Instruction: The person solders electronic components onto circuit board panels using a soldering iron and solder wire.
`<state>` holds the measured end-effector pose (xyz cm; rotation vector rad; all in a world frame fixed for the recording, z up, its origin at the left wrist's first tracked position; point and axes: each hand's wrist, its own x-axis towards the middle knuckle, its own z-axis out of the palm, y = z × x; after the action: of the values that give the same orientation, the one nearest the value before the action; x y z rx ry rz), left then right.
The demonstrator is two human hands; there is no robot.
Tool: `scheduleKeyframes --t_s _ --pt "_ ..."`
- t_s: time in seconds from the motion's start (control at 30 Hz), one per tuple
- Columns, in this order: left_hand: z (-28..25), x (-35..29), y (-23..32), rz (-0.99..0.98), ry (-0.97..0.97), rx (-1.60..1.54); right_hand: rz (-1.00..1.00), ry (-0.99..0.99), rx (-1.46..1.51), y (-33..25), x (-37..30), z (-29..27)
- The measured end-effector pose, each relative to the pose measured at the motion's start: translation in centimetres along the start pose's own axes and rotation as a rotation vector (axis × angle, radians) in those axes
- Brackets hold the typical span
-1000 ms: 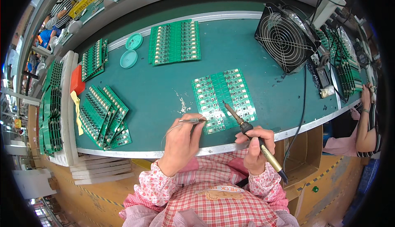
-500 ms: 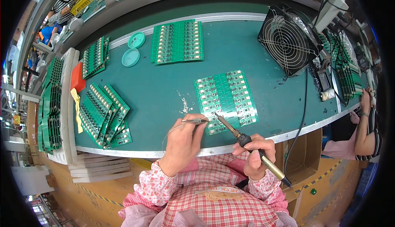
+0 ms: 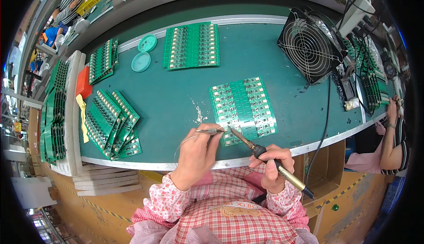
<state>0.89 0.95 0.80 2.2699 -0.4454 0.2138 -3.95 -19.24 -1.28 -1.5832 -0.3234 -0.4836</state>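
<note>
A green circuit board panel (image 3: 244,107) with two columns of small parts lies flat before me on the bench. My right hand (image 3: 277,166) is closed round the handle of a soldering iron (image 3: 247,142), whose tip points up and left at the panel's lower left part. Pinched in my left hand (image 3: 196,153) are a slim metal tool, apparently tweezers (image 3: 207,131), and a thin wire (image 3: 180,146) that looks like solder. The tool's end and the iron's tip are close together over the panel. Whether the tip touches a joint is too small to tell.
A black fan (image 3: 307,45) stands at the back right. Board panels (image 3: 191,45) lie at the back, with fanned panels (image 3: 112,122) at left. Two teal round dishes (image 3: 141,62), white crumbs (image 3: 199,115) and a red box (image 3: 84,82) are leftward. A co-worker's arm (image 3: 391,142) shows at right.
The iron's tip has shifted slightly down and left, nearer the tool in my left hand. My left hand is almost still.
</note>
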Motion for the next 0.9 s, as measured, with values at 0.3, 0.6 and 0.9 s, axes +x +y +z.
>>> scheduleKeyframes --t_s 0.3,0.6,0.9 --pt "0.0 0.0 0.1 -0.014 0.005 -0.008 0.143 -0.063 -0.077 0.1 0.0 -0.2" --pt "0.3 0.0 -0.2 0.023 0.029 -0.038 0.105 -0.069 -0.123 0.1 0.4 -0.1" --pt "0.2 -0.2 0.1 0.001 0.021 -0.033 0.041 -0.085 -0.165 0.0 0.2 0.0"
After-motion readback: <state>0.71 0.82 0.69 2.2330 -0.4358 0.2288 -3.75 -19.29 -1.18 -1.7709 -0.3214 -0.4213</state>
